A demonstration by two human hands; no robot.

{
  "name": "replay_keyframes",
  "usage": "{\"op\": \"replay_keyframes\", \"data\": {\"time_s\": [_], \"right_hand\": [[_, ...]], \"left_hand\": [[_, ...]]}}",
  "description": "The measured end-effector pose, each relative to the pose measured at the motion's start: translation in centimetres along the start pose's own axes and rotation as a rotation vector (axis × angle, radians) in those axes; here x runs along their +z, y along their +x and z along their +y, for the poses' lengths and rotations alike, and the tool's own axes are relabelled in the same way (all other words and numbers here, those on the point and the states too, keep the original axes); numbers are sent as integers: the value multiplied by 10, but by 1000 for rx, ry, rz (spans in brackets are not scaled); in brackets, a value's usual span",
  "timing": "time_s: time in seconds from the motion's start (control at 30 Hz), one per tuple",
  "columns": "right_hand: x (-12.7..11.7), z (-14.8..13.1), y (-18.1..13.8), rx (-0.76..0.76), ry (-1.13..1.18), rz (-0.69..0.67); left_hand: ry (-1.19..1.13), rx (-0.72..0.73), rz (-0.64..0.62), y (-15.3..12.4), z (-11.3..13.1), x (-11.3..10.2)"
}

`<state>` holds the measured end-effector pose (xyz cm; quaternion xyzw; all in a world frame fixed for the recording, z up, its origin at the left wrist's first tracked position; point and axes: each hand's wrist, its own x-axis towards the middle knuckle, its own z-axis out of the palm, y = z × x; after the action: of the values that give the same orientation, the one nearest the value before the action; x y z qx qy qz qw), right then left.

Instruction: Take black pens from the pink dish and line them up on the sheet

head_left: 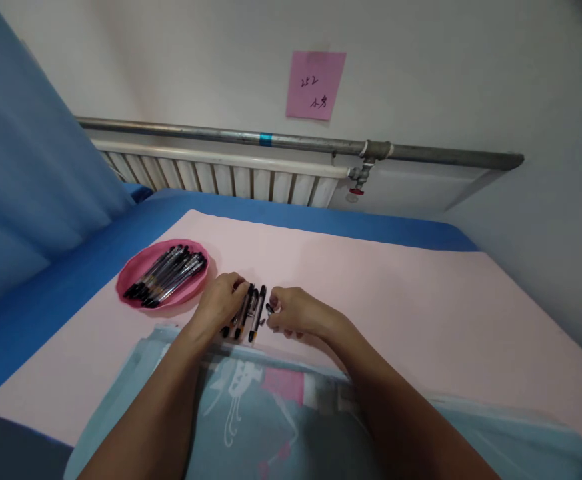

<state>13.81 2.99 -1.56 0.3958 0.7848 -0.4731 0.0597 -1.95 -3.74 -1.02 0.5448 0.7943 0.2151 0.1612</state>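
A small bunch of black pens (pixel 251 312) lies on the pink sheet (pixel 395 293) between my two hands. My left hand (pixel 222 300) rests on the left side of the bunch, with its fingers curled over the pens. Just to the right, my right hand (pixel 295 313) has its fingers pinched on a small dark piece (pixel 269 309) at the bunch's right edge; I cannot name it. A pink oval plate (pixel 133 275) to the left holds several more black pens (pixel 167 275).
A pale blue zip pouch (pixel 271 407) with a printed figure lies under my forearms at the near edge. Blue cloth (pixel 321 220) covers the table beyond the pink sheet. A radiator (pixel 221 175), a metal pipe (pixel 301 141) and a pink note (pixel 315 85) are on the wall behind. A blue curtain (pixel 25 153) hangs at left.
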Motion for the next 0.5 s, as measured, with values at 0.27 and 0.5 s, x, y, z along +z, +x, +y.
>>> {"op": "replay_keyframes", "data": {"time_s": [0.27, 0.5], "right_hand": [[3, 4, 11, 38, 18, 83], [6, -5, 12, -10, -5, 163]], "left_hand": [[15, 2, -29, 0, 0, 1], [15, 10, -42, -1, 1, 0]]}}
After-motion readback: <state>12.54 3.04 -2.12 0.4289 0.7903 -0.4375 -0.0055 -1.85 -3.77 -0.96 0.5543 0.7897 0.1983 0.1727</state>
